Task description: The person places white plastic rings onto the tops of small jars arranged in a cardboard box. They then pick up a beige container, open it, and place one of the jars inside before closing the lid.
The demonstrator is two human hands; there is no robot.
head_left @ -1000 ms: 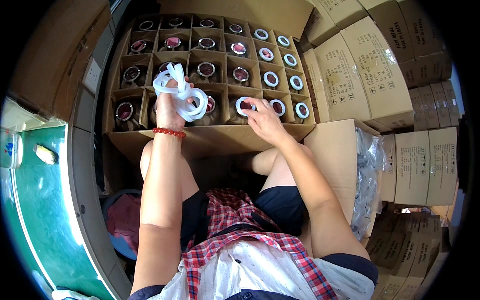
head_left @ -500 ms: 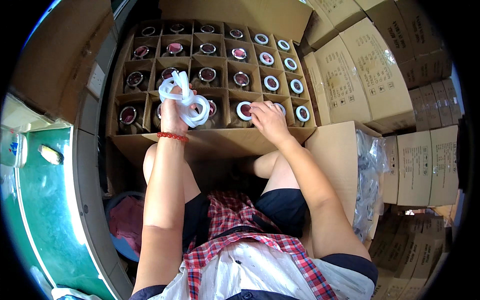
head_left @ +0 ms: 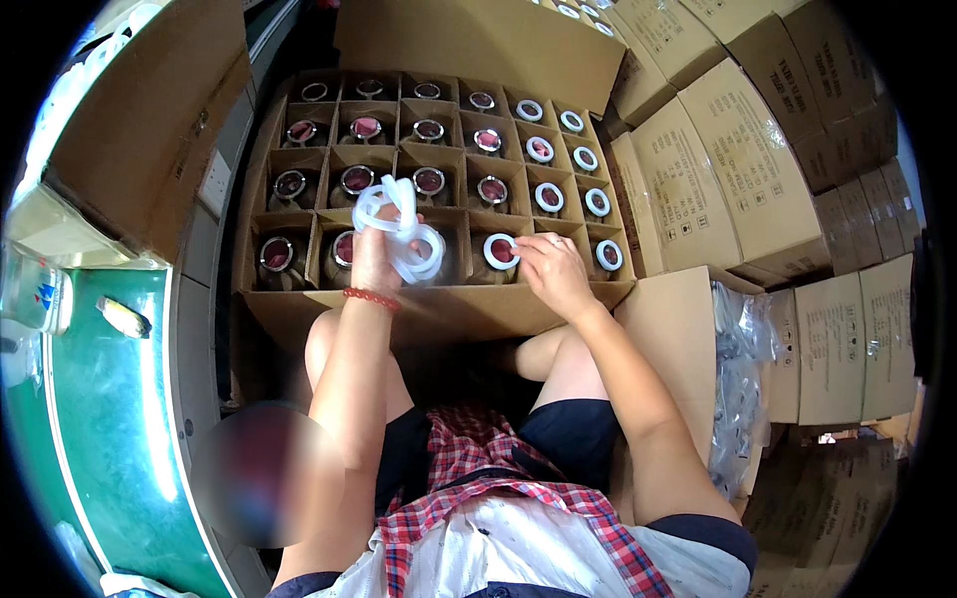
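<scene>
Several translucent white rings (head_left: pixel 424 257) are bunched in my left hand (head_left: pixel 377 264), its fingers closed round them above the near row of a divided carton (head_left: pixel 478 302). My right hand (head_left: pixel 558 274) pinches the right edge of a white ring (head_left: pixel 487 242) that lies round the mouth of a near-row glass jar. Glass jars stand upright, one per compartment; those in the two right columns wear white rings. Farther left, jars such as the corner glass jar (head_left: pixel 276 253) show bare rims with dark red or pink inside. My left hand hides part of the near row.
Stacked brown cartons (head_left: pixel 738 159) rise on the right. An open carton flap (head_left: pixel 666 344) and clear plastic packaging (head_left: pixel 740 369) stand by my right arm. A green tabletop (head_left: pixel 110 399) with a small yellow-and-black object (head_left: pixel 124 317) runs along the left.
The view has shifted, so the carton and both hands sit lower and slightly right. My right fingers have moved to the ring's right edge; my left hand still holds its bunch.
</scene>
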